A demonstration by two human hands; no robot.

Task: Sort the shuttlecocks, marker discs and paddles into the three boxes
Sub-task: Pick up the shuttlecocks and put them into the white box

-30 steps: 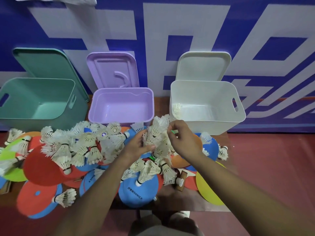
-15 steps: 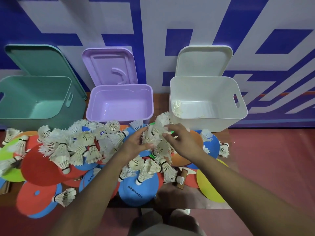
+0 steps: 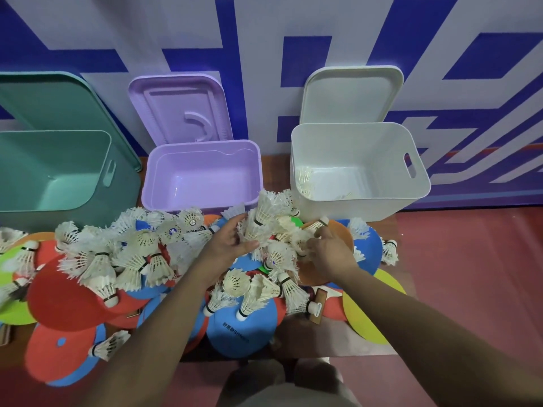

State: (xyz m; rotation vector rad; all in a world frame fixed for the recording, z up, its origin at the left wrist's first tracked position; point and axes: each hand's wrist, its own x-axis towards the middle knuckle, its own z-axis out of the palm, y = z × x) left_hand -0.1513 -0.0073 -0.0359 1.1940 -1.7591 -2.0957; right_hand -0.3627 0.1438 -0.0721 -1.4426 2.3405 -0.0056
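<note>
Green box (image 3: pixel 53 171) and its lid (image 3: pixel 44 101) were cut by the left edge; we saw neither in full. Right hand (image 3: pixel 329 254): fingertips buried in the shuttlecocks (image 3: pixel 264 210), so we couldn't tell if it gripped any. Left hand (image 3: pixel 226 245) pinched a clump of them, but the feathers overlapped and we couldn't count. White box (image 3: pixel 358 160): pale feathers in the near-left corner were washed out against the wall, uncountable. Paddles (image 3: pixel 318 306) were mostly hidden under the pile. Print on the blue paddle (image 3: pixel 235 330) was too small to read. Discs (image 3: pixel 11 311) at the left edge were blurred and clipped.
</note>
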